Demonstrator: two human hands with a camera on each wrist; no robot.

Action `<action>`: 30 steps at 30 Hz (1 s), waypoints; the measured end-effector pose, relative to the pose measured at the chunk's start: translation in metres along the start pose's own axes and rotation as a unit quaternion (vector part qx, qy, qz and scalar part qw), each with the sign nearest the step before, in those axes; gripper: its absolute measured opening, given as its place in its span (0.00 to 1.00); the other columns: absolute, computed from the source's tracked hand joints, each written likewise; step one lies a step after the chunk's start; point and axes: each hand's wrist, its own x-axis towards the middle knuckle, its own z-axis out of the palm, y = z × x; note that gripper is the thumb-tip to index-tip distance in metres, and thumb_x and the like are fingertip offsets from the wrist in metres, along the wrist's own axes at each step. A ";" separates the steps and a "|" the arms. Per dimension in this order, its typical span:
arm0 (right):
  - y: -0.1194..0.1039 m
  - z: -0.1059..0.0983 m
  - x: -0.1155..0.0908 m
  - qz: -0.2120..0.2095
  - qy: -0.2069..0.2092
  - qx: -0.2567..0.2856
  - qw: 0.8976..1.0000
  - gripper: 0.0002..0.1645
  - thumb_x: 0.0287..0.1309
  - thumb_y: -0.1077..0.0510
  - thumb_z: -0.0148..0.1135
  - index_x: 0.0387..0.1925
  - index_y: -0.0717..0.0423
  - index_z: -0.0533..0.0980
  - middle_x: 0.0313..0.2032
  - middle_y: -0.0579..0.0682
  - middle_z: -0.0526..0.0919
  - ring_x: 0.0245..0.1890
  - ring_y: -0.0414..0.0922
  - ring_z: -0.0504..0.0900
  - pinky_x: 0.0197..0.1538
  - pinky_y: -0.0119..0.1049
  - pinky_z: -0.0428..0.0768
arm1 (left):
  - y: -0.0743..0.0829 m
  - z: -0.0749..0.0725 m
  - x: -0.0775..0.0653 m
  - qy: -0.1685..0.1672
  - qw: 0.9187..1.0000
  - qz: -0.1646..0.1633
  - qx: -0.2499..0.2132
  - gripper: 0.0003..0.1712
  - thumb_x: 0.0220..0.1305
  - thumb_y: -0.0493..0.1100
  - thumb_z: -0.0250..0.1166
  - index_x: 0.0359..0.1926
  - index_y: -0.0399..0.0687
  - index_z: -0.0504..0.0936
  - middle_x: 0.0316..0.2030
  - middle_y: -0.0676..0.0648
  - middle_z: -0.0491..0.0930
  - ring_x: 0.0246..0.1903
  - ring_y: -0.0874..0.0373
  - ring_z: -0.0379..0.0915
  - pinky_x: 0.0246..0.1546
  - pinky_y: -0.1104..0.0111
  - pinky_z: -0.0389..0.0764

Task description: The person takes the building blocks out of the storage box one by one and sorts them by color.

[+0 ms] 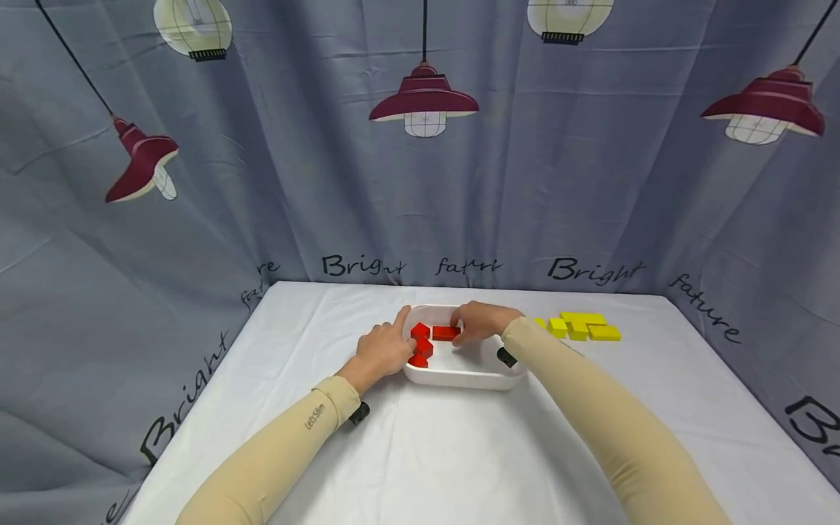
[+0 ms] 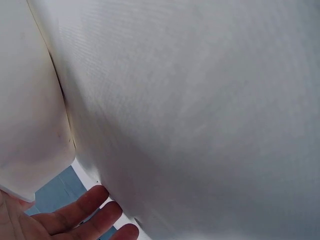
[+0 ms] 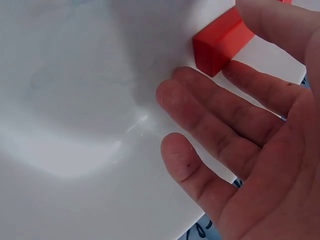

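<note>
Sleeves first, since they're closest: two beige ones running up over a white-clothed counter (image 1: 459,452) toward a white tray (image 1: 459,378).

Left hand (image 1: 383,351) sits against the tray's left side, fingers (image 2: 85,210) out straight and relaxed, holding nothing. The left wrist view shows them lying beside the tray's pale wall, with the index tip up near the far-left rim. Just past those fingertips, inside the tray, is a small cluster of red blocks (image 1: 421,344).

Right hand (image 1: 482,323) is reaching down into the tray from the other side. Its fingers (image 3: 215,120) are only loosely bent, and they're closing in on a long red block (image 1: 446,333): thumb on the far side of it, the other fingers on the near side. From the right wrist view the fingertips are right at the block's end and the thumb lies over its top, but honestly I can't tell if it's a proper grip or just contact. The block lies flat on the tray floor, between the two hands.

Further out, to the right beyond the right hand, a bunch of yellow blocks (image 1: 582,327) sits on the counter outside the tray. Behind everything hangs a grey curtain (image 1: 262,182) printed with lamps.
</note>
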 end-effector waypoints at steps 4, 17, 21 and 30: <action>0.002 0.001 0.002 -0.005 0.010 0.014 1.000 0.25 0.59 0.46 0.70 0.56 0.49 0.80 0.41 0.47 0.81 0.42 0.45 0.78 0.51 0.41 0.78 | 0.001 -0.002 -0.001 0.000 1.000 -0.004 -0.004 0.41 0.68 0.56 0.51 0.79 0.64 0.49 0.56 0.40 0.79 0.50 0.46 0.76 0.48 0.48 0.79; 0.011 0.011 0.003 -0.024 0.027 0.089 0.995 0.18 0.55 0.54 0.75 0.47 0.49 0.80 0.35 0.48 0.81 0.35 0.43 0.78 0.43 0.34 0.78 | 0.003 -0.001 -0.003 -0.006 1.000 -0.006 -0.003 0.42 0.67 0.56 0.50 0.80 0.64 0.49 0.57 0.40 0.79 0.51 0.46 0.76 0.49 0.48 0.78; 0.017 0.015 0.006 -0.036 0.030 0.115 0.992 0.19 0.53 0.57 0.76 0.47 0.50 0.80 0.35 0.48 0.82 0.33 0.43 0.79 0.41 0.33 0.79 | 0.002 0.001 -0.003 -0.002 1.000 -0.003 0.001 0.42 0.67 0.56 0.50 0.80 0.64 0.48 0.56 0.40 0.79 0.50 0.46 0.76 0.48 0.49 0.79; 0.021 0.019 0.008 -0.037 0.033 0.144 0.988 0.21 0.54 0.55 0.75 0.50 0.52 0.80 0.35 0.49 0.80 0.34 0.44 0.78 0.41 0.33 0.77 | 0.001 0.002 -0.001 0.000 1.000 -0.003 -0.001 0.42 0.67 0.56 0.50 0.80 0.64 0.49 0.56 0.40 0.79 0.49 0.46 0.76 0.47 0.48 0.79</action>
